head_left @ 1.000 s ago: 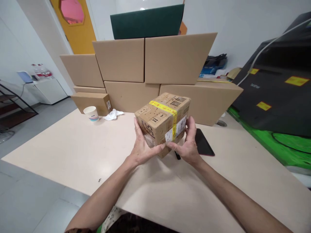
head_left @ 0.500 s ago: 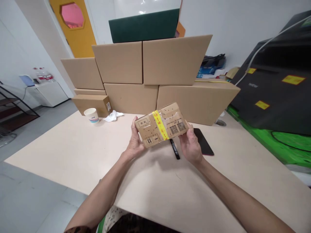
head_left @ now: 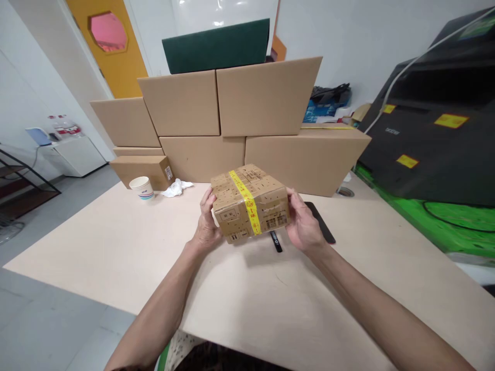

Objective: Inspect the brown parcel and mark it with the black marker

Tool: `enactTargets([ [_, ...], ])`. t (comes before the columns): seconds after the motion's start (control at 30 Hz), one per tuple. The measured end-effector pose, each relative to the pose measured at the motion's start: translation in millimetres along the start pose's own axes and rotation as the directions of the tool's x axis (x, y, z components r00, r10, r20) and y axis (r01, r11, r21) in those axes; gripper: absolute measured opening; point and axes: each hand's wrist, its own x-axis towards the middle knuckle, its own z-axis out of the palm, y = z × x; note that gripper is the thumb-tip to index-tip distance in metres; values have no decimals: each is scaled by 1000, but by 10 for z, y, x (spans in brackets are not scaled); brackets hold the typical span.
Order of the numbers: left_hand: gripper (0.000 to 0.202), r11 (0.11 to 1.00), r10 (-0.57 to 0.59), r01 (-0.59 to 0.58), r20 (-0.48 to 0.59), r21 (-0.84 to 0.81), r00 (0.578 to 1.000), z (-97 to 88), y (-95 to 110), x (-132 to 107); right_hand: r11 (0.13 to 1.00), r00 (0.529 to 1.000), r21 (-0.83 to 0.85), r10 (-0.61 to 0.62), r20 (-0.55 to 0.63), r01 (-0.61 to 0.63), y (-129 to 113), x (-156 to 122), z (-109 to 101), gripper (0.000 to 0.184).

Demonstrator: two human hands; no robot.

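Observation:
Between my two hands is a small brown cardboard box (head_left: 232,219), printed with dark marks and codes and banded by a strip of yellow tape. It is held tilted above the table, its top and near side facing me. My left hand (head_left: 208,221) grips the left end, fingers on the side. My right hand (head_left: 305,219) is closed on the right end. Under the box, a black pen-like object (head_left: 276,243) lies on the table, its far end hidden. A dark flat object, perhaps a phone (head_left: 323,226), lies just beyond my right hand.
Large cardboard boxes (head_left: 201,154) are stacked along the table's back, topped by a dark green box (head_left: 218,46). At left stand a paper cup (head_left: 142,188) and a crumpled tissue (head_left: 177,188). A black machine (head_left: 429,129) is beyond the right edge of the table (head_left: 96,247).
Both hands have turned the box, so its top face now shows along with the taped near side. My view has shifted slightly to the right.

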Motion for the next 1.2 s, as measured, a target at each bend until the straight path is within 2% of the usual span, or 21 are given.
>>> enactTargets([
  [0.2,94,967,232,-238,77,91,970,-127,-17,76,969,974,105,226,-22,-222,-59,44,-27,43],
  [0.27,93,959,258,-269,116,90,959,-136,0,86,943,951,140,307,-22,-301,-69,63,-37,40],
  [0.37,93,965,240,-251,133,73,962,-91,45,63,909,918,163,394,-33,-384,-77,74,-38,37],
  [0.43,93,981,182,-187,98,46,979,-43,83,31,908,917,175,395,-49,-381,-80,63,-27,37],
  [0.47,92,993,118,-119,71,17,991,-21,103,18,915,926,180,375,-53,-360,-81,54,-20,38],
  [0.53,87,989,-100,103,33,-111,994,3,147,14,938,948,174,314,-52,-301,-81,31,-11,39],
  [0.57,82,947,-240,242,38,-212,970,2,171,28,950,958,156,282,-52,-271,-77,20,-11,40],
  [0.6,77,864,-380,381,69,-329,922,-7,196,54,963,968,125,247,-51,-239,-71,11,-16,42],
  [0.63,72,743,-502,501,125,-444,856,-25,223,90,975,976,83,210,-49,-206,-62,3,-26,45],
  [0.7,68,444,-659,656,274,-610,701,-77,279,180,991,991,-12,134,-29,-134,-29,-8,-60,53],
  [0.73,66,326,-685,684,336,-653,647,-106,306,225,994,995,-54,99,-5,-100,-6,-11,-84,56],
  [0.8,66,196,-678,682,405,-704,613,-159,353,293,991,997,-126,42,61,-34,49,-17,-139,61],
  [0.87,70,148,-659,668,431,-729,616,-198,387,324,977,992,-208,-14,128,41,105,-23,-198,66],
  [0.93,73,120,-657,678,454,-725,602,-223,412,327,950,981,-292,-58,186,112,147,-27,-246,72],
  [1.0,78,98,-663,699,478,-709,577,-239,432,325,930,970,-340,-63,235,143,161,-30,-272,77],
  [1.07,82,102,-657,705,485,-702,578,-248,450,328,926,964,-355,-29,264,125,148,-33,-270,82],
  [1.2,96,236,-603,672,436,-702,668,-238,452,337,942,972,-331,31,232,49,93,-38,-217,79],
])
